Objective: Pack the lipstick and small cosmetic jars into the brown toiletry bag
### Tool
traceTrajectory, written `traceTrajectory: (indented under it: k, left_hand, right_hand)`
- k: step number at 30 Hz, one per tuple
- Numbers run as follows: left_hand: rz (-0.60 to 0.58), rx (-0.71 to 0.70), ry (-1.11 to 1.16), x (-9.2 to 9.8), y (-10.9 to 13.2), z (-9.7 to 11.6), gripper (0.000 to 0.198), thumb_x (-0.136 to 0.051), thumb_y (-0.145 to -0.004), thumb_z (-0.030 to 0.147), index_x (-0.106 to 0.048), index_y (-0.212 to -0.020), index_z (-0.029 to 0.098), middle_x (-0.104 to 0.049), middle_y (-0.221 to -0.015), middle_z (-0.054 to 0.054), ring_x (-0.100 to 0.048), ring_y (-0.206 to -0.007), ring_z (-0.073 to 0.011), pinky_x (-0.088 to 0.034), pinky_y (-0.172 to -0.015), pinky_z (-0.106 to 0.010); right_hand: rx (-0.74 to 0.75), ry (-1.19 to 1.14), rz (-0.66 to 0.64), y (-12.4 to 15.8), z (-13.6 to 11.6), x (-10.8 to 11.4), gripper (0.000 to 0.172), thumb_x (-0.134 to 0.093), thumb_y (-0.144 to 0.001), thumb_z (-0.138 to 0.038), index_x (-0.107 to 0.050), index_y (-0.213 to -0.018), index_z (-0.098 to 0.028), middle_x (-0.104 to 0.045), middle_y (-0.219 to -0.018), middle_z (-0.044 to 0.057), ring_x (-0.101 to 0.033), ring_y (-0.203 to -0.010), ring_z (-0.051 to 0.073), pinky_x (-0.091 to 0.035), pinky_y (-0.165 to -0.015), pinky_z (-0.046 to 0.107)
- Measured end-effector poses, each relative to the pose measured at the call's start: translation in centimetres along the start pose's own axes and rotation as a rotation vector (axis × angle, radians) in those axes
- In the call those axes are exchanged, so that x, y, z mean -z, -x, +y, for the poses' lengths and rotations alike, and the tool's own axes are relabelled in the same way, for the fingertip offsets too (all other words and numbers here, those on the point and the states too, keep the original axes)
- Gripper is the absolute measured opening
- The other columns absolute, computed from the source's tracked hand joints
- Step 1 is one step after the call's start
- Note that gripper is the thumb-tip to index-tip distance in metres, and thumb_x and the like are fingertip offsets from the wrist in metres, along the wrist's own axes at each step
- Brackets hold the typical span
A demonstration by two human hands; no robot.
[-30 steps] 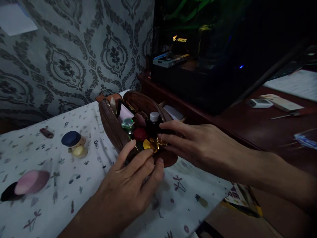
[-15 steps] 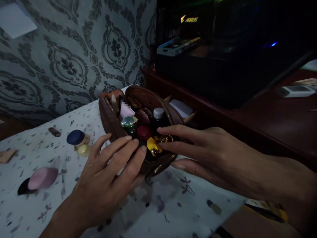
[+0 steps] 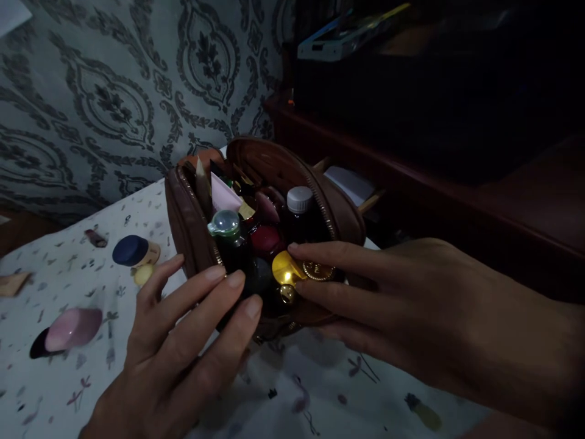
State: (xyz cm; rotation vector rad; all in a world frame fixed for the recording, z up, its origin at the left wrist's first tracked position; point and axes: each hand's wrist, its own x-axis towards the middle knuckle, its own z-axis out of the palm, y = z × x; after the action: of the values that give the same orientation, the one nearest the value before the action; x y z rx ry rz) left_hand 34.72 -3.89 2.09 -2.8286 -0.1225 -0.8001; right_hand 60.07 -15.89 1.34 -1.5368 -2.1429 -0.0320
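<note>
A brown zip bag [image 3: 350,222] stands unzipped on the table, filled with small bottles and cosmetics. My left hand [image 3: 192,329] is open, its fingers spread over the bag's near left rim. My right hand [image 3: 375,286] reaches in from the right with fingers stretched and apart. Its fingertips touch or nearly touch a shiny yellow-gold item [image 3: 286,266], beside a round gold embossed piece [image 3: 319,271]. Behind them are a dark red cap [image 3: 265,239], a white-capped bottle [image 3: 300,200], a green translucent stopper [image 3: 225,223] and a pink tube [image 3: 225,194]. My right thumb is partly in shadow.
On the patterned tablecloth [image 3: 150,207] at the left lie a blue-capped container [image 3: 130,250], a pale yellow round piece [image 3: 144,274], a pink-and-black object [image 3: 73,329] and a small dark piece [image 3: 95,238]. A reddish-brown desk [image 3: 315,137] borders the right, behind the bag.
The view has tilted down and closer, so the bag appears larger. My left fingers have shifted slightly down and left. My right fingertips stay around the yellow-gold item.
</note>
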Motion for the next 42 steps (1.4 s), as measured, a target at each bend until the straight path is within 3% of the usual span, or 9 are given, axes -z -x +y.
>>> traceTrajectory:
  k: [4, 9, 15, 20, 24, 29, 35, 39, 42]
  left_hand:
    - [0.004, 0.008, 0.009, 0.0, 0.6, 0.2, 0.032, -0.056, -0.096, 0.02, -0.063, -0.128, 0.02, -0.059, -0.142, -0.009, -0.053, -0.134, -0.0292, -0.04, -0.118, -0.055]
    - [-0.003, 0.06, 0.062, 0.0, 0.5, 0.5, 0.032, -0.058, -0.095, 0.016, -0.061, -0.127, 0.018, -0.057, -0.143, -0.01, -0.049, -0.139, -0.0286, -0.037, -0.12, -0.054]
    - [0.001, 0.094, 0.074, 0.8, 1.8, 0.3, 0.054, -0.057, -0.093, 0.009, -0.043, -0.145, 0.014, -0.051, -0.149, -0.015, -0.045, -0.142, -0.0274, -0.043, -0.117, -0.048]
    - [0.028, 0.117, 0.069, 0.4, 4.8, 0.6, 0.053, -0.057, -0.092, 0.007, -0.043, -0.144, 0.01, -0.055, -0.142, -0.021, -0.047, -0.141, -0.029, -0.048, -0.113, -0.047]
    - [-0.03, 0.141, -0.02, 0.2, 7.7, 0.5, 0.038, -0.057, -0.093, 0.007, -0.054, -0.131, 0.01, -0.062, -0.133, -0.021, -0.055, -0.134, -0.0283, -0.054, -0.105, -0.043]
    - [-0.1, 0.21, -0.037, 0.6, 12.1, -0.3, 0.026, -0.051, -0.097, 0.011, -0.059, -0.122, 0.012, -0.066, -0.127, -0.019, -0.064, -0.12, -0.0265, -0.058, -0.095, -0.043]
    - [-0.12, 0.33, 0.02, 1.2, 16.0, -1.7, 0.021, -0.046, -0.099, 0.013, -0.06, -0.114, 0.012, -0.067, -0.119, -0.017, -0.064, -0.113, -0.0231, -0.058, -0.093, -0.041]
    - [-0.112, 0.452, 0.086, 1.1, 17.2, -2.7, 0.021, -0.043, -0.1, 0.016, -0.061, -0.111, 0.013, -0.065, -0.118, -0.016, -0.062, -0.112, -0.0218, -0.056, -0.094, -0.04]
    - [-0.091, 0.495, 0.034, 1.2, 17.9, -3.8, 0.022, -0.041, -0.1, 0.015, -0.061, -0.109, 0.013, -0.065, -0.119, -0.016, -0.06, -0.112, -0.0234, -0.055, -0.093, -0.042]
  right_hand:
    - [0.055, 0.022, 0.045, 0.1, 0.0, -0.4, 0.029, -0.04, -0.106, -0.031, -0.067, -0.116, -0.027, -0.064, -0.135, 0.002, -0.066, -0.061, 0.01, -0.052, -0.048, 0.029]
    - [0.06, 0.024, 0.054, 0.0, 0.2, -0.2, 0.027, -0.041, -0.105, -0.032, -0.066, -0.117, -0.027, -0.062, -0.139, 0.001, -0.07, -0.069, 0.01, -0.056, -0.053, 0.028]
    - [0.046, -0.029, 0.083, 0.1, -0.6, 0.2, 0.028, -0.043, -0.105, -0.036, -0.066, -0.118, -0.026, -0.064, -0.138, 0.005, -0.072, -0.071, 0.013, -0.057, -0.053, 0.026]
    - [0.03, 0.068, 0.113, 0.2, -2.0, -0.4, 0.03, -0.05, -0.101, -0.027, -0.062, -0.128, -0.023, -0.063, -0.138, 0.009, -0.075, -0.083, 0.019, -0.061, -0.06, 0.029]
    - [0.042, 0.141, 0.159, 0.0, -2.9, -0.5, 0.03, -0.051, -0.1, -0.024, -0.063, -0.127, -0.02, -0.064, -0.137, 0.011, -0.075, -0.089, 0.023, -0.063, -0.064, 0.033]
    - [0.046, 0.161, 0.252, 0.3, -4.2, -0.9, 0.027, -0.054, -0.099, -0.026, -0.063, -0.124, -0.026, -0.067, -0.132, 0.009, -0.076, -0.09, 0.023, -0.062, -0.062, 0.032]
    - [0.067, 0.011, 0.307, 1.0, -6.3, -4.3, 0.028, -0.057, -0.094, -0.02, -0.065, -0.118, -0.032, -0.07, -0.124, 0.006, -0.073, -0.099, 0.025, -0.064, -0.076, 0.041]
    - [0.177, -0.16, 0.207, -1.1, -9.5, -7.7, 0.021, -0.054, -0.095, -0.017, -0.067, -0.108, -0.026, -0.075, -0.108, 0.007, -0.075, -0.088, 0.021, -0.065, -0.074, 0.031]
    - [0.172, -0.352, 0.021, -4.3, -12.1, -9.7, 0.023, -0.048, -0.097, -0.019, -0.071, -0.095, -0.021, -0.075, -0.094, 0.007, -0.075, -0.079, 0.019, -0.064, -0.069, 0.03]
